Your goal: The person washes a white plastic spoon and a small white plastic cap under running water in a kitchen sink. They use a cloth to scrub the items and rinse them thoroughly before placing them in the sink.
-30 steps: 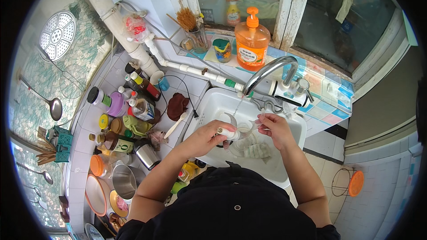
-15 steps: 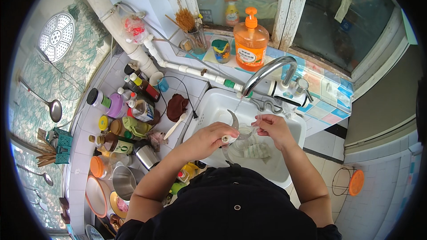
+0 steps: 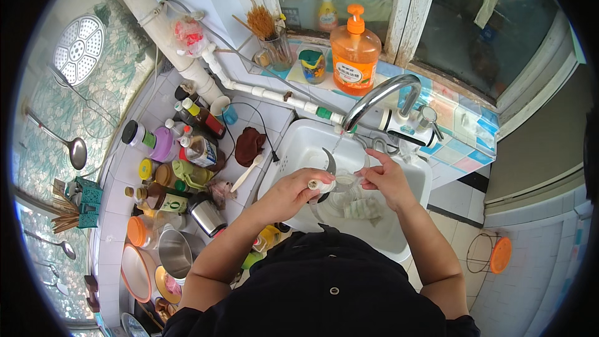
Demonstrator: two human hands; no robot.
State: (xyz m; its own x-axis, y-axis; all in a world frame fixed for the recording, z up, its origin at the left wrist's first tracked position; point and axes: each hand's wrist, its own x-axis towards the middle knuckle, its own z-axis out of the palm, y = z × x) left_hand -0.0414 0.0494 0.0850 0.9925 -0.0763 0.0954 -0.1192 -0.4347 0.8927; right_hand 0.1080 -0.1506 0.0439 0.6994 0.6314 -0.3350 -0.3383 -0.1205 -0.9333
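Over the white sink point(image 3: 407, 237), my left hand point(image 3: 292, 195) grips a food processor blade point(image 3: 331, 161) by its pale hub. Its curved metal blades stick out above and below my fingers. To its right, my right hand point(image 3: 385, 180) has thumb and fingers pinched around something thin and pale, too small to make out, with the index finger raised. Water runs in a thin stream from the chrome faucet point(image 3: 382, 92) beside the upper blade. Below my hands, a clear round container point(image 3: 340, 203) and a pale green cloth point(image 3: 363, 210) lie in the sink.
An orange pump bottle point(image 3: 354, 56) and a small glass point(image 3: 312, 65) stand on the ledge behind the sink. Several bottles and jars crowd the left counter, near a steel pot point(image 3: 176, 253), a brown cloth point(image 3: 250, 146) and a white spoon point(image 3: 246, 173).
My left hand has turned the blade slightly, showing more of the pale hub. My right hand's index finger has lifted. The whole view has shifted a little.
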